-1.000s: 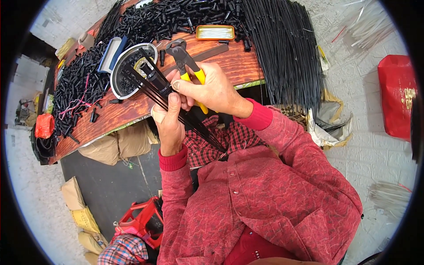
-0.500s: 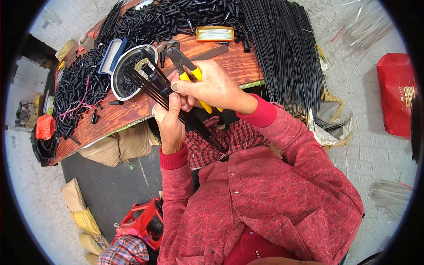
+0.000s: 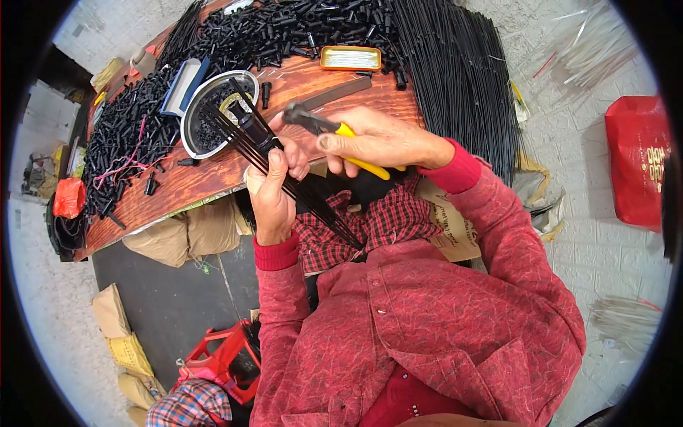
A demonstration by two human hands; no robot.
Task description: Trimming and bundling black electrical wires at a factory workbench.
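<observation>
My left hand point(image 3: 274, 196) is closed around a bundle of thin black rods point(image 3: 324, 213), which slants from the bowl down to my lap. At the bundle's upper end, among the rods, sits a black tubular piece point(image 3: 255, 132) by my left fingers. In my right hand point(image 3: 380, 139) is a pair of end-cutting pincers point(image 3: 311, 119) with yellow handles, gripped by the handles. The pincers' dark head points left, apart from the rods. Behind the rods stands a silver-rimmed bowl point(image 3: 186, 135) holding small black bits and a yellowish round item.
Heaps of black tubular parts point(image 3: 277, 32) cover the back and left of the wooden table point(image 3: 160, 203). A thick sheaf of black rods point(image 3: 462, 85) lies at the right. An orange tin point(image 3: 350, 68) of thin pale pieces and a flat bar point(image 3: 334, 94) lie nearer. A red stool point(image 3: 220, 356) stands below left.
My right hand has moved right, away from the black tubular piece, with the pincers turning to point left. My left hand stays on the rods, nearly still.
</observation>
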